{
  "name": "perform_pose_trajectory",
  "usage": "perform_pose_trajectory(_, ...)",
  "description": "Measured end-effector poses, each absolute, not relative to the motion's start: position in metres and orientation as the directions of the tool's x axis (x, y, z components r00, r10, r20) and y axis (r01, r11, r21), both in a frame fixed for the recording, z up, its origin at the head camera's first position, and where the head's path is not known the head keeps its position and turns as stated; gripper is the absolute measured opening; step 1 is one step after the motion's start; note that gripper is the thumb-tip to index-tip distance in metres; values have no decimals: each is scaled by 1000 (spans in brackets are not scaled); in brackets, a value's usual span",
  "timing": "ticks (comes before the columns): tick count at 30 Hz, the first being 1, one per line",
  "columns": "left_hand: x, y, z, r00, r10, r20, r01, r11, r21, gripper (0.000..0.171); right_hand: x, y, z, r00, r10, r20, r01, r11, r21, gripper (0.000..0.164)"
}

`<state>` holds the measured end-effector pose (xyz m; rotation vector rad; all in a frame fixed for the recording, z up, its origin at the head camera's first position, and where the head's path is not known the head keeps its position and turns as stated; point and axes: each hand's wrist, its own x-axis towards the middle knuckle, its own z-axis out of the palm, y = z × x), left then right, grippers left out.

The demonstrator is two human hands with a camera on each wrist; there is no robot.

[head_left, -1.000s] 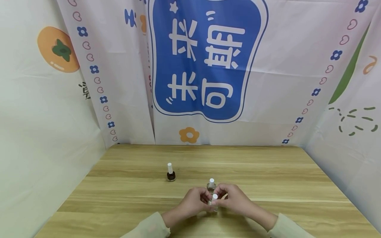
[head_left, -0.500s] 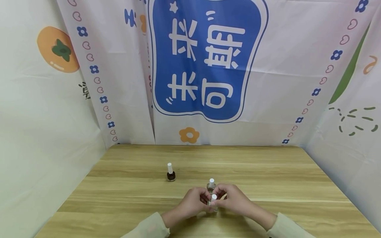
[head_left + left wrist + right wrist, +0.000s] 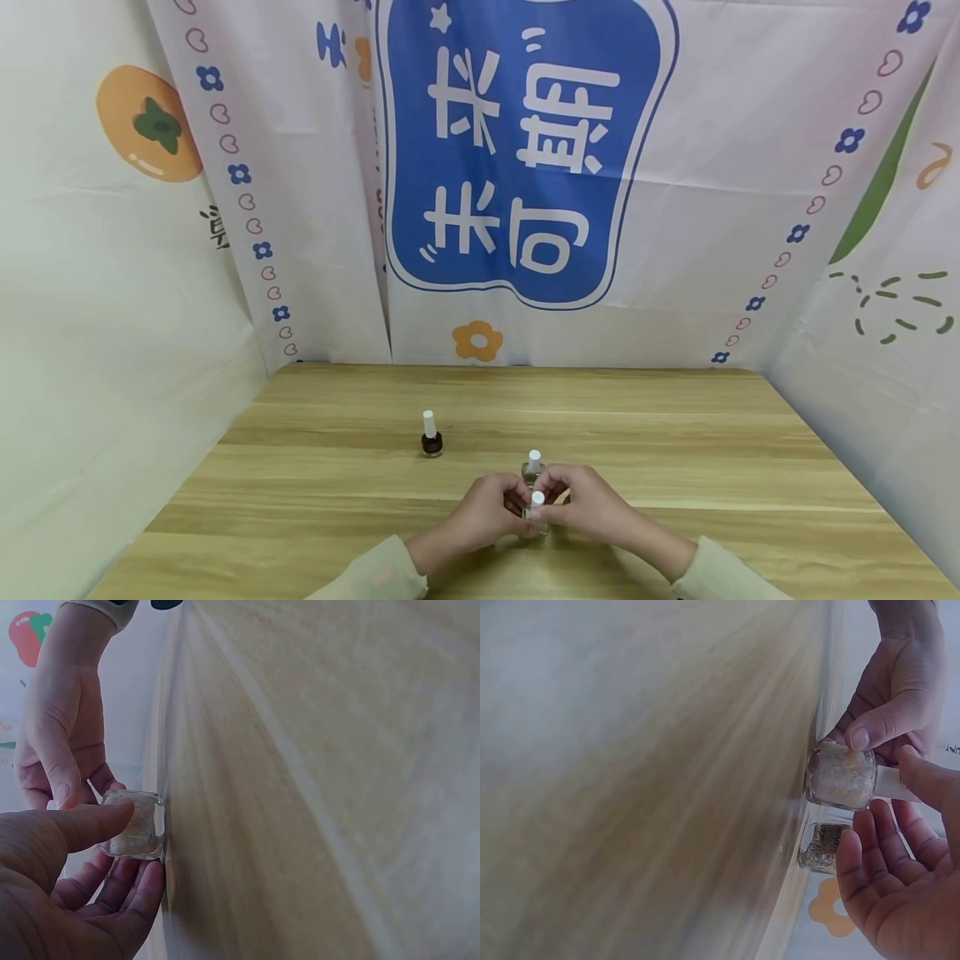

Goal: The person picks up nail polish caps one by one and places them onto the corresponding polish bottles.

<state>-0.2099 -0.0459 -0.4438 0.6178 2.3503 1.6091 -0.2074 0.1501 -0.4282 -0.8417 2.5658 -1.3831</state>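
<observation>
Both hands meet at a nail polish bottle [image 3: 843, 777] of clear glass with pale, glittery contents, standing upright at the near middle of the table. My left hand [image 3: 487, 510] grips its glass body between thumb and fingers. With thumb and fingertips, my right hand [image 3: 592, 502] pinches the white cap [image 3: 537, 498], which sits on the bottle. Just behind the hands stands a second nail polish bottle [image 3: 533, 469], also white-capped; the right wrist view shows dark gold glitter in it. Fingers partly cover both bottles in the head view.
A dark nail polish bottle [image 3: 431, 442] with a white cap stands farther back, to the left of the hands. The wooden table [image 3: 645, 417] ends at a printed cloth backdrop [image 3: 712, 208], with cloth on both sides as well.
The cap in my right fingers has shifted very slightly to the left and nearer. Both hands keep their grips, and the other two bottles stay in place.
</observation>
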Motion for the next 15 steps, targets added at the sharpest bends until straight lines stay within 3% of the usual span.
perform_pose_trajectory(15, -209, -50, -430, -893, 448, 46, 207, 318, 925, 28, -206, 157, -412, -844, -516, 146, -408, 442, -799, 23)
